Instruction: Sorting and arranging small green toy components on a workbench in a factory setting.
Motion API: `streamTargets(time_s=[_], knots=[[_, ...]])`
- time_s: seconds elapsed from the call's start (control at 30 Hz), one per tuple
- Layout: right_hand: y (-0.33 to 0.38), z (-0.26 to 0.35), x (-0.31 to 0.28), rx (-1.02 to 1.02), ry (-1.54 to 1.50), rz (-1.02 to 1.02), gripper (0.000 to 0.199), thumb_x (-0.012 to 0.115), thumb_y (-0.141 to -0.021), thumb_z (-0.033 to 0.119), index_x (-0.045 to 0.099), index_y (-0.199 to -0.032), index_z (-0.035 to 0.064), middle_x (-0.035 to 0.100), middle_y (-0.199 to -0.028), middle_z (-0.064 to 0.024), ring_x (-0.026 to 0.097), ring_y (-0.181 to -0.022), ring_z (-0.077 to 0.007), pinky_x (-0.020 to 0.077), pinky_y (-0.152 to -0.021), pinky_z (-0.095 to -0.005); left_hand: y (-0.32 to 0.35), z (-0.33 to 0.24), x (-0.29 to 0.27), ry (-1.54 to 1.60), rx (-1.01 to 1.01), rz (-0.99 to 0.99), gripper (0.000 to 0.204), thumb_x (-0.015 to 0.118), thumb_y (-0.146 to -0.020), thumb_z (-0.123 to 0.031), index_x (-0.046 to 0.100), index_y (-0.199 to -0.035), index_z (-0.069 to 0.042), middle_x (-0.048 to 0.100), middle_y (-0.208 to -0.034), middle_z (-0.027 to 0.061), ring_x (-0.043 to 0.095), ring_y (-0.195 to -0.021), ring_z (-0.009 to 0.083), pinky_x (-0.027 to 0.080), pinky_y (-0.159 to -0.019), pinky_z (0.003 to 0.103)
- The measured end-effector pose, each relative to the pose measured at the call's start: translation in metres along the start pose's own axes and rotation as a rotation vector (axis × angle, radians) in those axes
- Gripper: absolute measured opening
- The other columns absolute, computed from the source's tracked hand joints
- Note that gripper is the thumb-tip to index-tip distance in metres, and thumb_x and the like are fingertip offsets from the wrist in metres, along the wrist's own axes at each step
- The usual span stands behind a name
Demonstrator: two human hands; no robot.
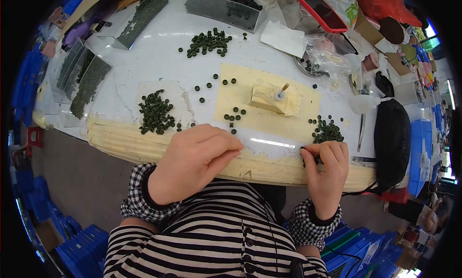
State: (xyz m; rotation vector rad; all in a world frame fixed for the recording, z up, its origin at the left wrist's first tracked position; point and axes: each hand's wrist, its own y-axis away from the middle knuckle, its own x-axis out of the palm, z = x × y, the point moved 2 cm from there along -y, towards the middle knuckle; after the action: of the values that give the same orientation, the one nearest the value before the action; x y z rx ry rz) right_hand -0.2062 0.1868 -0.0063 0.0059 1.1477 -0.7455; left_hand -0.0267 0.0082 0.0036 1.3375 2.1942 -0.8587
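the left hand (190, 157) had its fingertips pressed together over the surface's (166, 42) near edge; anything between them was hidden. the right hand (327, 170) curled at the near side of heaped green caps (329, 133); whether it pinched one, i could not tell. the step looked like picking caps singly, seemingly calling for a light fingertip grip next. beyond stood a taped block (266, 101).

"What colour are the pieces (155, 113)?"
"Dark green. The counter (159, 42) is white, its tape (115, 138) pale yellow."
"And the shirt (207, 234)?"
"Black and cream stripes."
"The sleeves (308, 232)?"
"Checked, black and white."
"What about the pouch (392, 143)?"
"Black. The crates (86, 251) are blue, the plastic bag (387, 6) bright red."
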Motion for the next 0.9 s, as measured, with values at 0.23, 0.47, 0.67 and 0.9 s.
streamTargets(time_s=[0.23, 0.47, 0.67, 0.9], knots=[[0.001, 0.000, 0.001, 0.000, -0.034, 0.017, 0.015, 0.074, -0.072, -0.001, 0.061, -0.079, 0.0012, 0.057, -0.077, -0.0078, 0.050, -0.075, -0.0270, 0.0408, -0.067, -0.0363, -0.009, 0.010, 0.011, -0.169, -0.040, -0.132, 0.014, 0.070, -0.081, -0.001, 0.066, -0.094, -0.001, 0.070, -0.097, 0.0119, 0.065, -0.081, 0.0273, 0.052, -0.070, 0.033], [0.001, -0.001, 0.002, -0.007, -0.046, 0.014, 0.015, 0.074, -0.072, -0.001, 0.061, -0.079, 0.0012, 0.057, -0.077, -0.0082, 0.051, -0.076, -0.0270, 0.0414, -0.067, -0.0362, -0.006, 0.015, 0.004, -0.113, -0.108, -0.267, 0.015, 0.066, -0.083, 0.005, 0.067, -0.097, 0.001, 0.069, -0.105, 0.0149, 0.069, -0.079, 0.0227, 0.055, -0.069, 0.027], [0.001, -0.001, 0.000, -0.016, -0.063, 0.001, 0.016, 0.075, -0.071, -0.001, 0.061, -0.079, 0.0010, 0.059, -0.077, -0.0084, 0.053, -0.076, -0.0266, 0.0428, -0.066, -0.0359, -0.003, 0.013, -0.004, -0.029, -0.184, -0.257, 0.013, 0.065, -0.086, 0.004, 0.067, -0.098, 0.002, 0.070, -0.101, 0.0150, 0.070, -0.080, 0.0222, 0.056, -0.069, 0.027], [0.003, 0.004, 0.001, 0.089, -0.205, -0.037, 0.013, 0.073, -0.073, -0.005, 0.064, -0.082, -0.0013, 0.062, -0.074, -0.0095, 0.059, -0.065, -0.0214, 0.0469, -0.058, -0.0298, 0.004, 0.003, 0.011, 0.980, -0.316, -0.237, 0.016, 0.060, -0.093, 0.000, 0.063, -0.109, 0.004, 0.070, -0.101, 0.0156, 0.070, -0.090, 0.0176, 0.058, -0.079, 0.027]])
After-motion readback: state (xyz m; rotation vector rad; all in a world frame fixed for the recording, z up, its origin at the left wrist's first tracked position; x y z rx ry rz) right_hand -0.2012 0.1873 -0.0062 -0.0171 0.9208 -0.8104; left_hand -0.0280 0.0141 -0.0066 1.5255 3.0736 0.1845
